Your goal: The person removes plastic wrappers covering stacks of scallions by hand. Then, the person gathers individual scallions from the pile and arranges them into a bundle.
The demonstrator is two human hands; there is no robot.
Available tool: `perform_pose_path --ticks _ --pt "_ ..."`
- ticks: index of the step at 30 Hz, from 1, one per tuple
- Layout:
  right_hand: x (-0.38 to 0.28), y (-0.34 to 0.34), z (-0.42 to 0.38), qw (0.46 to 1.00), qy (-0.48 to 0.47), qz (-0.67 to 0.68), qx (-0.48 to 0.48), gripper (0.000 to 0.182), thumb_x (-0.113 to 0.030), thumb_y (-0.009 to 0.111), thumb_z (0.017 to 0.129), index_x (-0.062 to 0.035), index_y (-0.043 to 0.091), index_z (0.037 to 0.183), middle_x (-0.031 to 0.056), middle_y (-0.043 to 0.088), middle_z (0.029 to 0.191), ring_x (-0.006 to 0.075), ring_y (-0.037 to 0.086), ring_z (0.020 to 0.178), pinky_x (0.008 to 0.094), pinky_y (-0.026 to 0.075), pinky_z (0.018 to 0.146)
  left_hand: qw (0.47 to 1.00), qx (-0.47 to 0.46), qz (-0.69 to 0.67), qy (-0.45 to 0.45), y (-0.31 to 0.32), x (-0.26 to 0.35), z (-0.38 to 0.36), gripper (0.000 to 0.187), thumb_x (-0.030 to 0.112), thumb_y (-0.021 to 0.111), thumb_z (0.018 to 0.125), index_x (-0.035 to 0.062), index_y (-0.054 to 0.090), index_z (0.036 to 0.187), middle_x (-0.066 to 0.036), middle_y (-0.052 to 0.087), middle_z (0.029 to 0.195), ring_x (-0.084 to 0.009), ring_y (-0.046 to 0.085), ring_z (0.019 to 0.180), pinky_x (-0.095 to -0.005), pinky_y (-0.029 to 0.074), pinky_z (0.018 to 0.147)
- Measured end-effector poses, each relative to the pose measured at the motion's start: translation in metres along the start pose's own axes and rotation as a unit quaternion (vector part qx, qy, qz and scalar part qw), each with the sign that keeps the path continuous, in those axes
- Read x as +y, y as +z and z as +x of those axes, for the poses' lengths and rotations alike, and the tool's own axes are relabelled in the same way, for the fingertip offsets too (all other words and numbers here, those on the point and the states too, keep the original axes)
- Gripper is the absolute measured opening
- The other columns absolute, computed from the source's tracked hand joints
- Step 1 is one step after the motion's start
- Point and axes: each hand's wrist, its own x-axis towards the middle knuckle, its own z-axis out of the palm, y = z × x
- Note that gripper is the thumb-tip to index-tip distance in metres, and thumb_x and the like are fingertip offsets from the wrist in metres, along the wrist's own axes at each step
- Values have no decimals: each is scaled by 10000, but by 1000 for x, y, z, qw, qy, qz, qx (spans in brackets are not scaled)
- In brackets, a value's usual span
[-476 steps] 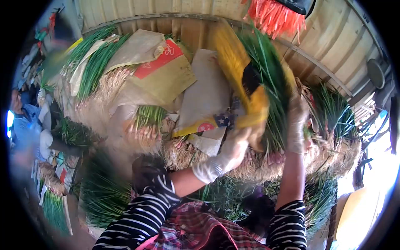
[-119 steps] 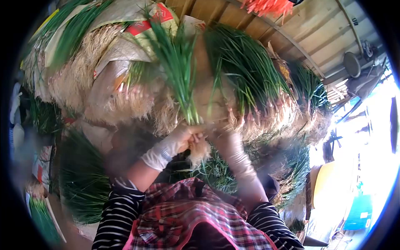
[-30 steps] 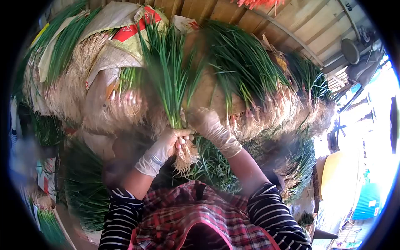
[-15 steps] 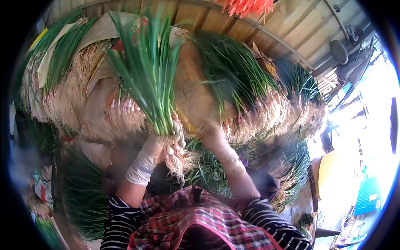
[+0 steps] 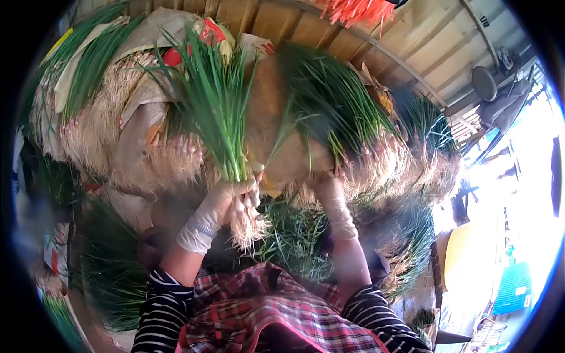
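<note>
My left hand, in a pale glove, is closed around a bunch of green onions. The leaves stand upright above the fist, and white bulbs with stringy roots hang below it. To the right, my gloved right hand is at the bulb end of a pile of green onions. Its fingers are closed at the base of a stalk there, partly hidden. A few stalks lie apart from the pile on the brown sheet between my hands.
More rooted green onions lie at the left over sacking. Loose green leaves cover the space below my hands. Red strips hang at the top. A yellow object and a blue basket stand at the right.
My right hand has moved right, from near the brown sheet's lower edge to the pile's bulbs. My left hand, still gripping the bunch, has shifted slightly; the bunch's roots hang straighter.
</note>
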Motion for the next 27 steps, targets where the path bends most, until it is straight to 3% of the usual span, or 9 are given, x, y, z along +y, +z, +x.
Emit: perform_pose_path --ticks 6,8,10,12,15,19,23,25,27 --pt "-47 17 -71 973 -112 183 83 99 -161 640 777 -78 590 795 74 613 685 185 582 553 317 495 515 986 43 122 -110 -11 -43 22 161 45 619 781 18 553 925 -124 618 837 -111 566 569 -179 448 374" --pt "-51 25 -82 952 -135 273 -35 94 -99 621 780 -69 609 868 89 631 782 160 586 608 295 500 549 973 87 166 -138 -4 -44 19 99 17 595 781 -18 557 866 -105 583 723 -80 507 468 -151 360 314" --pt "-47 -5 -67 801 11 582 -138 230 -107 604 804 -33 589 1022 84 626 958 161 594 780 309 482 749 984 98 89 -117 -14 -44 24 83 -7 572 782 -5 561 864 -120 586 733 -102 536 516 -146 372 340" --pt "-69 -40 -27 849 104 484 -188 225 -150 594 828 -32 596 1020 85 621 950 162 587 822 313 444 838 992 61 11 -110 -7 -34 16 137 22 584 766 -15 549 893 -139 591 779 -134 569 605 -130 416 423" --pt "-86 16 -10 694 80 683 -212 211 -177 603 834 -24 618 979 62 633 863 135 556 764 279 437 757 992 47 37 -110 7 -28 6 171 50 569 762 -30 549 912 -125 593 792 -144 586 656 -145 441 459" --pt "-82 54 13 764 86 639 35 179 -148 617 818 15 616 894 63 615 766 144 538 658 270 444 610 999 19 34 -21 8 -24 6 150 86 578 755 -9 561 870 -74 590 733 -109 567 610 -166 459 491" --pt "-43 8 -1 988 -65 141 -14 319 -141 578 816 -61 558 1124 62 558 1187 211 565 1028 341 459 836 990 -85 88 72 20 18 -31 203 -11 551 760 50 539 953 -88 574 757 -67 509 549 -153 387 388" --pt "-11 -32 8 979 -25 142 146 330 -162 566 817 -65 552 1131 93 590 1002 173 555 772 312 458 628 992 -58 4 108 11 37 -43 283 -31 565 745 50 528 1014 -64 568 725 -48 507 527 -119 329 337" --pt "11 -67 20 978 168 80 96 341 -183 554 817 -70 545 1138 125 623 816 135 545 515 283 458 421 988 16 -54 146 -17 42 -50 356 -20 591 734 77 497 1063 -53 562 742 -80 516 508 -154 406 385"
